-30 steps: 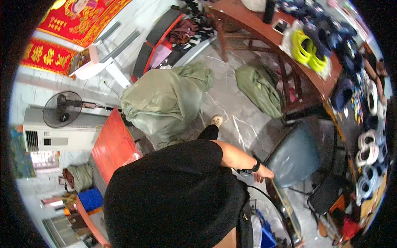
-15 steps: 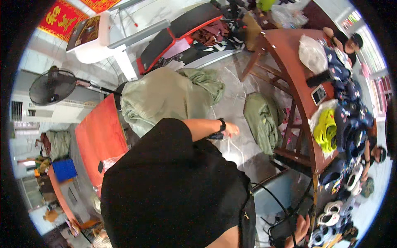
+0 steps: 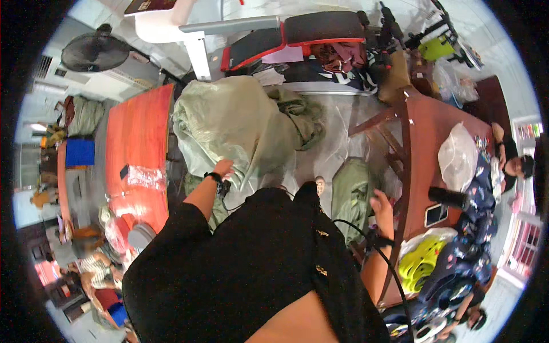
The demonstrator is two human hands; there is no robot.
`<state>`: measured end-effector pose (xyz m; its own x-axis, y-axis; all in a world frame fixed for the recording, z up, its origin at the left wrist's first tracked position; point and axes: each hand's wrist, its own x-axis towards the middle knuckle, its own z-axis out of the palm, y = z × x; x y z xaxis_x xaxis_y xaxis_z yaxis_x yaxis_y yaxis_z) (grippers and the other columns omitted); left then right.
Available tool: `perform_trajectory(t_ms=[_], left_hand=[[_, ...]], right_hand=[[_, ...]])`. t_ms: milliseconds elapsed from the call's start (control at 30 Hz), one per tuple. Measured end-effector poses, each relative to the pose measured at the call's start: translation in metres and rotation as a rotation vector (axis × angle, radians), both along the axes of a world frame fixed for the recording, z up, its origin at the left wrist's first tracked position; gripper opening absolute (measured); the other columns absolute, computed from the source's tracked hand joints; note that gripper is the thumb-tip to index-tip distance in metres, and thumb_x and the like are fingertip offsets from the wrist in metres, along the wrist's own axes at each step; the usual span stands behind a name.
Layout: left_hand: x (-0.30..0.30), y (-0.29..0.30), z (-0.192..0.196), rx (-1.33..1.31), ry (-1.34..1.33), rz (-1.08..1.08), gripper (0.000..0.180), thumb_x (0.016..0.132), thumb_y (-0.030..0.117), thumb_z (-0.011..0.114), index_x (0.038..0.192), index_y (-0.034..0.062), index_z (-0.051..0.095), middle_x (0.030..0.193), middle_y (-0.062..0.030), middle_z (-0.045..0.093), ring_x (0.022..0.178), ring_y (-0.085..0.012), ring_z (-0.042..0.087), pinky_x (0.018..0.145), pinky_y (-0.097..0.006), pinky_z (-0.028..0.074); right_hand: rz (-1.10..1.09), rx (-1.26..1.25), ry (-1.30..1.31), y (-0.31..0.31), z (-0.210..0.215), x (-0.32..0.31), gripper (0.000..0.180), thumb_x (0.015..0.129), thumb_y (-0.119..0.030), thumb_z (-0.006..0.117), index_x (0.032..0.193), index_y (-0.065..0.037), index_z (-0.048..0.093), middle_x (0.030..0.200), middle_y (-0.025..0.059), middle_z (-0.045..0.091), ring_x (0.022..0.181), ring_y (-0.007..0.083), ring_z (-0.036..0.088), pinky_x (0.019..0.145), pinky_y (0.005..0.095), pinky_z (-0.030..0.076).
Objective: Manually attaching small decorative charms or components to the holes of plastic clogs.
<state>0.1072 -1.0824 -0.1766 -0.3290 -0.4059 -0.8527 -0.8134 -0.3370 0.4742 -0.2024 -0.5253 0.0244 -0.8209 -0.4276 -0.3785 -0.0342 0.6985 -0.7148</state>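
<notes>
Left hand (image 3: 224, 168) on green sack (image 3: 229, 123) (bulging), right hand (image 3: 382, 204) apart

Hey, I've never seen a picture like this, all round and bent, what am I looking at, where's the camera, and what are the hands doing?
There is no machine here. A person wears a wide fisheye camera on the head, looking down, so edges bend and the black shirt fills the bottom. The left hand rests on a big green sack standing on the pale floor; whether it grips it is unclear. The right hand hangs open beside a wooden table, holding nothing. A smaller green sack lies on the floor below. On the table sit a clear plastic bag, a dark bottle lying on its side, and a phone.
</notes>
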Motion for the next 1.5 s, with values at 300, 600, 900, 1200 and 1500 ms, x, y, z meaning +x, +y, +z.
perform_trajectory(t_ms=[300,600,900,1200,1500], left_hand=[[0.081,0.133,0.026,0.232,0.026,0.555,0.028,0.092,0.030,0.057,0.115,0.0144,0.062,0.092,-0.0074,0.069,0.081,-0.0224,0.068,0.066,-0.045,0.053],[0.054,0.102,0.006,-0.138,-0.034,0.141,0.039,0.094,0.033,0.052,0.127,0.0135,0.056,0.101,-0.0105,0.067,0.088,-0.0245,0.066,0.071,-0.045,0.052],[-0.110,0.006,0.048,-0.015,-0.039,0.303,0.038,0.090,0.020,0.050,0.126,0.0113,0.058,0.093,-0.0061,0.068,0.084,-0.0172,0.065,0.067,-0.035,0.050],[-0.185,-0.018,0.079,-0.094,-0.007,0.272,0.040,0.088,0.019,0.046,0.125,0.0083,0.058,0.091,-0.0080,0.069,0.086,-0.0176,0.065,0.068,-0.033,0.053],[-0.163,0.073,0.090,-0.096,-0.135,0.095,0.039,0.090,0.026,0.060,0.126,0.0111,0.056,0.089,-0.0056,0.070,0.073,-0.0137,0.065,0.059,-0.030,0.053]], right_hand=[[0.428,-0.092,0.024,-0.163,-0.050,-0.148,0.037,0.090,-0.018,0.064,0.124,-0.006,0.059,0.083,0.0127,0.064,0.078,0.0226,0.062,0.074,0.0340,0.049],[0.553,-0.087,-0.081,-0.256,-0.094,-0.196,0.042,0.090,-0.023,0.065,0.128,-0.007,0.057,0.096,0.0135,0.069,0.087,0.0222,0.065,0.078,0.0351,0.051],[0.228,-0.186,-0.314,-0.295,-0.133,-0.282,0.059,0.088,-0.033,0.069,0.138,-0.010,0.048,0.111,0.0174,0.065,0.098,0.0283,0.064,0.086,0.0397,0.049],[0.093,-0.222,-0.324,-0.368,-0.243,-0.387,0.068,0.086,-0.027,0.071,0.143,-0.007,0.039,0.097,0.0128,0.061,0.089,0.0211,0.058,0.077,0.0367,0.046],[-0.214,-0.084,-0.489,-0.461,-0.312,-0.535,0.112,0.077,-0.032,0.082,0.155,-0.013,0.004,0.144,0.0291,0.038,0.125,0.0370,0.049,0.088,0.0474,0.053]])
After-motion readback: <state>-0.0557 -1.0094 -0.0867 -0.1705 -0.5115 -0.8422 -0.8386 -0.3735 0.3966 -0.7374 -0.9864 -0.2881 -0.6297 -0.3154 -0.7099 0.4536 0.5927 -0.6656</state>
